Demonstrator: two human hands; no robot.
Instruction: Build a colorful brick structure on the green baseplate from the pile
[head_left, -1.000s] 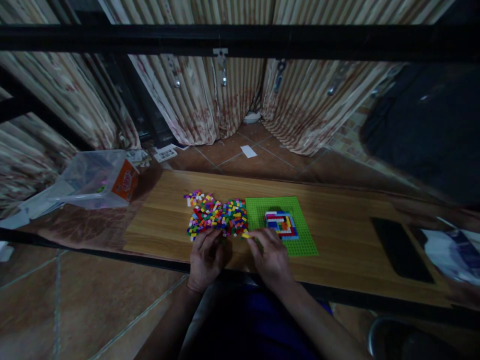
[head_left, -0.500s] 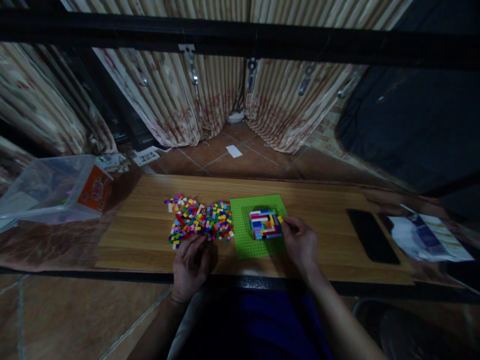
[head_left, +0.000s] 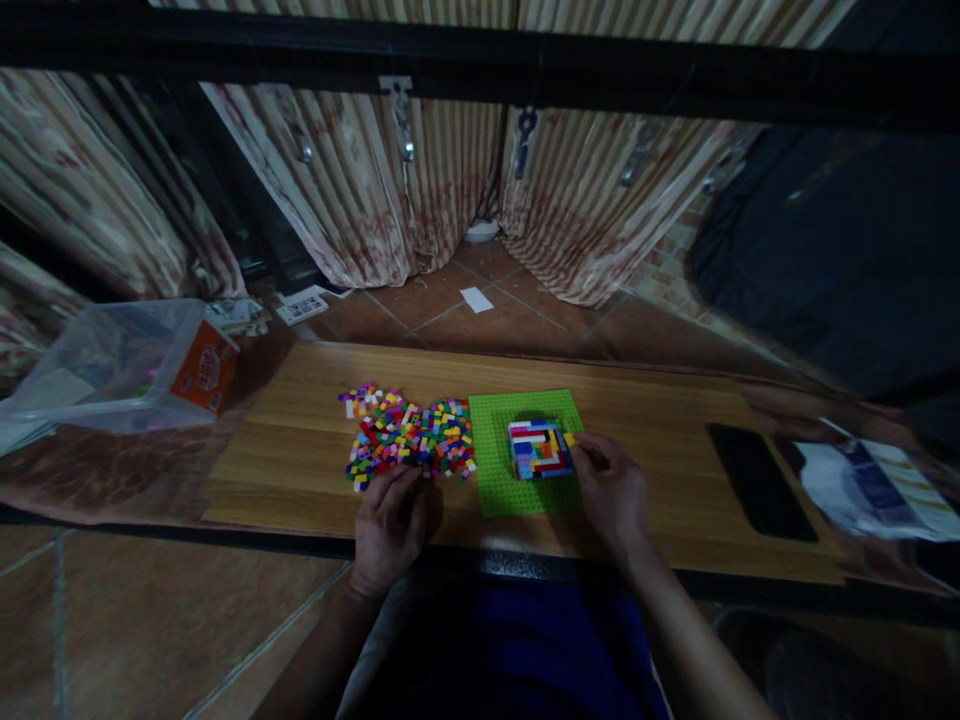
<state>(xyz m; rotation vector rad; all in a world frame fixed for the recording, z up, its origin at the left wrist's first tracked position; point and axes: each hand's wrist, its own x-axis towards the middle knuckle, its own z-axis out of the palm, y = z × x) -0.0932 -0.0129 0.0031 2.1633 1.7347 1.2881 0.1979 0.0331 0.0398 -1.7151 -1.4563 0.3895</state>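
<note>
Pinched between the thumb and finger of my right hand (head_left: 616,492) is a small yellow toy brick (head_left: 570,439). It is at the right side of a block of stacked coloured bricks (head_left: 538,450); whether the two touch I cannot tell. That block stands on a green studded baseplate (head_left: 491,490). My left hand (head_left: 388,530) rests at the near edge of a pile of loose coloured bricks (head_left: 409,435), its fingers curled together. What its fingertips hold, if anything, is hidden.
The wooden board (head_left: 277,430) carries the bricks and, farther right, a black phone-like slab (head_left: 761,480). A clear plastic tub (head_left: 120,370) with an orange label stands left. A white and purple packet (head_left: 885,490) lies at the far right. Striped curtains (head_left: 450,190) hang beyond.
The whole view has shifted slightly, so everything sits a little farther right. My right hand still holds the yellow brick beside the stack. The left hand stays by the pile.
</note>
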